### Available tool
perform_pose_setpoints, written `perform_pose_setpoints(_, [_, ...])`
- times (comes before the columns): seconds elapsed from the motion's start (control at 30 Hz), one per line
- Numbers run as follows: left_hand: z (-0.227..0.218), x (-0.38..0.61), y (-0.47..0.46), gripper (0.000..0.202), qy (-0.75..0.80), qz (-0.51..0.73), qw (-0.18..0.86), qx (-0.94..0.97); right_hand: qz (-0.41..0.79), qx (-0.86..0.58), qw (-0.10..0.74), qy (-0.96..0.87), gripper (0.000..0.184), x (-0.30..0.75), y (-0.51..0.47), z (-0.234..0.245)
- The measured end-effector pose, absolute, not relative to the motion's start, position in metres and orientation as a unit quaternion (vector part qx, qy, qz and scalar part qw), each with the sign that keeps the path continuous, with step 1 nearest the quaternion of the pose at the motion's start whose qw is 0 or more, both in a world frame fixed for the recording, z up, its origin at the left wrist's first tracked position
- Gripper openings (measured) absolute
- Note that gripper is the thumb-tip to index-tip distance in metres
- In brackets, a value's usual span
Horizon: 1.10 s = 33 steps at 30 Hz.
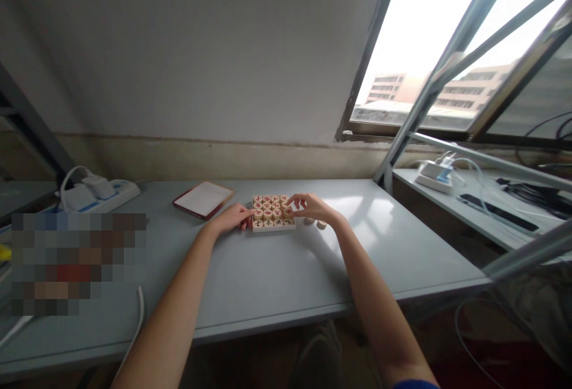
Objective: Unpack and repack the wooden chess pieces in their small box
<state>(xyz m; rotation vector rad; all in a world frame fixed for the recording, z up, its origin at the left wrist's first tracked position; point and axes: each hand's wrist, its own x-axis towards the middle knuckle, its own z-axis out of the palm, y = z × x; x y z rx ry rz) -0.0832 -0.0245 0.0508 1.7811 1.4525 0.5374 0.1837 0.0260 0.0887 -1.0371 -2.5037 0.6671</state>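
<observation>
A grey desk (250, 282) spans the lower half of the frame. From the lower left, the left forearm slants up and inward to the centre; from the lower right, the right forearm slants up and inward, its wrist bent so the hand points left.

The left hand (235, 217) lies low, palm down, its fingers partly curled at the left side of the box (274, 227); one fingertip reaches over the edge to the pieces, and whether it grips anything I cannot tell. The right hand (311, 205) arches above the right edge of the box, thumb and fingers bent and slightly parted around a round piece at the row's end; they seem to touch it, but whether it is firmly held is too small to tell.

The box sits at the centre of the frame, between the two hands, filled with rows of round game pieces (267, 205). Left of it, well apart from the fingers, lies a red-edged panel (205, 194). Loose pieces (321, 224) lie just below the right hand.
</observation>
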Motion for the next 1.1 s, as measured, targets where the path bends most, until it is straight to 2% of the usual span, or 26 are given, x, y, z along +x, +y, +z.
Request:
perform_pose_setpoints(0.17, [0.052,-0.083,-0.025,0.060,0.567,0.208,0.376,0.702,0.213,-0.348,0.176,-0.896,0.022,0.179,0.026,0.085])
perform_pose_setpoints(0.63, [0.048,-0.083,-0.023,0.064,0.567,0.214,0.379,0.700,0.255,-0.345,0.190,-0.883,0.025,0.179,0.028,0.083])
perform_pose_setpoints(0.73, [0.047,-0.083,-0.023,0.067,0.563,0.223,0.390,0.694,0.244,-0.357,0.264,-0.862,0.028,0.181,0.028,0.095])
perform_pose_setpoints(0.8, [0.051,-0.083,-0.025,0.070,0.563,0.222,0.391,0.694,0.180,-0.412,0.339,-0.826,0.030,0.182,0.026,0.101])
perform_pose_setpoints(0.87, [0.058,-0.080,-0.030,0.073,0.565,0.204,0.390,0.698,0.101,-0.496,0.376,-0.776,0.034,0.184,0.020,0.100])
perform_pose_setpoints(0.97, [0.070,-0.073,-0.041,0.076,0.554,0.148,0.417,0.706,0.033,-0.564,0.333,-0.755,0.047,0.191,0.004,0.080])
perform_pose_setpoints(1.1, [0.075,-0.064,-0.048,0.071,0.554,0.082,0.478,0.676,0.065,-0.486,0.226,-0.842,0.050,0.211,-0.002,0.043])
